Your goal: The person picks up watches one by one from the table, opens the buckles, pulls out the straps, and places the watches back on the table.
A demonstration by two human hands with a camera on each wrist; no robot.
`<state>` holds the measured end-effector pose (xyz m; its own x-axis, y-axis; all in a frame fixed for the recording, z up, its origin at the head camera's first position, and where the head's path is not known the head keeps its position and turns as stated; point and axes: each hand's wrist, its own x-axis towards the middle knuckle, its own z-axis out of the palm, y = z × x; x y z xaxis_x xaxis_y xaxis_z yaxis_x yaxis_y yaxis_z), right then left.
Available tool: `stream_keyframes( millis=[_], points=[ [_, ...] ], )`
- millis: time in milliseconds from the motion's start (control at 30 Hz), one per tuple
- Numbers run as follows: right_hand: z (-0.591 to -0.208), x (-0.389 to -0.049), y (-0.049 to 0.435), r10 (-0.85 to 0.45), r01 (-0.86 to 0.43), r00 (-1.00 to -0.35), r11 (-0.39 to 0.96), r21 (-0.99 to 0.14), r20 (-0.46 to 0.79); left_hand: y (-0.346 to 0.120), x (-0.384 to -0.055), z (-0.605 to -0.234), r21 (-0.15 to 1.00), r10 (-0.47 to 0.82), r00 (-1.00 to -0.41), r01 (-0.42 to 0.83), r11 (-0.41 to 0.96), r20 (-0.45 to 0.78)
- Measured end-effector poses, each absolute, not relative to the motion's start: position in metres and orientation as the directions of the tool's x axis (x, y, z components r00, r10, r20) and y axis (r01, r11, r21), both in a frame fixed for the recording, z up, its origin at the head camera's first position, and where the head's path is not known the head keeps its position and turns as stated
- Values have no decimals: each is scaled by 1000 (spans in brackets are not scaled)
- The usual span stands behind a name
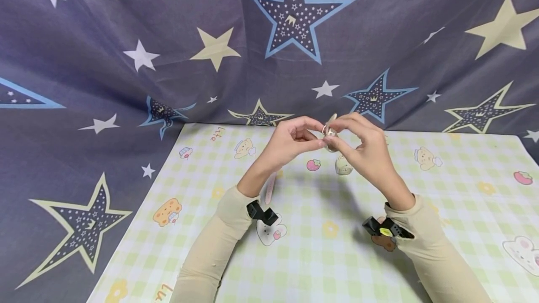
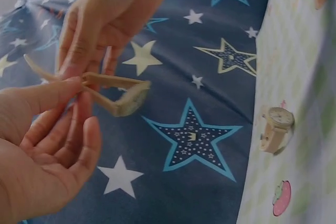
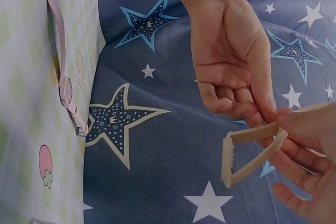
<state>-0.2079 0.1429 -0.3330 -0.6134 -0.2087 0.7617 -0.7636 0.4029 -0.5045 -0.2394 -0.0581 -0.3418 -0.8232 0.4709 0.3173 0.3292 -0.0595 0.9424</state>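
Both hands hold a beige wristwatch [image 1: 331, 133] above the far part of the table. My left hand [image 1: 291, 138] pinches its strap between thumb and fingers. From the other side, my right hand [image 1: 363, 140] pinches the strap close to the left fingertips. In the left wrist view the strap forms a loop, with the watch face [image 2: 132, 99] away from the fingers and a strap end [image 2: 38, 69] sticking out past them. The loop of the strap [image 3: 257, 165] also shows in the right wrist view. Fingers hide the place where the strap ends meet.
A second beige watch [image 2: 277, 127] stands on the table, below the right hand in the head view. A pink watch [image 3: 65, 90] lies stretched out near the left wrist. The checked tablecloth [image 1: 303, 256] reaches back to a dark star-patterned curtain [image 1: 202, 88].
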Motion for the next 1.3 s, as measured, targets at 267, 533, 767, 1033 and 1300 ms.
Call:
stream_keyframes(
  millis=[267, 533, 767, 1033, 1300],
  points=[
    [-332, -207, 143, -214, -774, -607, 376, -509, 765, -53, -236, -342, 883, 361, -833, 467, 55, 418],
    [-331, -207, 143, -222, -781, -610, 330, -531, 760, -54, -236, -341, 864, 367, -828, 491, 108, 425],
    [-331, -208, 143, -223, -781, -610, 335, -528, 761, -57, -236, -339, 841, 389, -810, 523, 139, 439],
    [-330, -207, 142, -205, -780, -612, 313, -542, 764, -61, -237, -338, 780, 429, -753, 606, 157, 499],
    [-331, -208, 144, -215, -768, -634, 286, -573, 743, -66, -237, -335, 721, 457, -710, 666, 189, 536]
  ],
)
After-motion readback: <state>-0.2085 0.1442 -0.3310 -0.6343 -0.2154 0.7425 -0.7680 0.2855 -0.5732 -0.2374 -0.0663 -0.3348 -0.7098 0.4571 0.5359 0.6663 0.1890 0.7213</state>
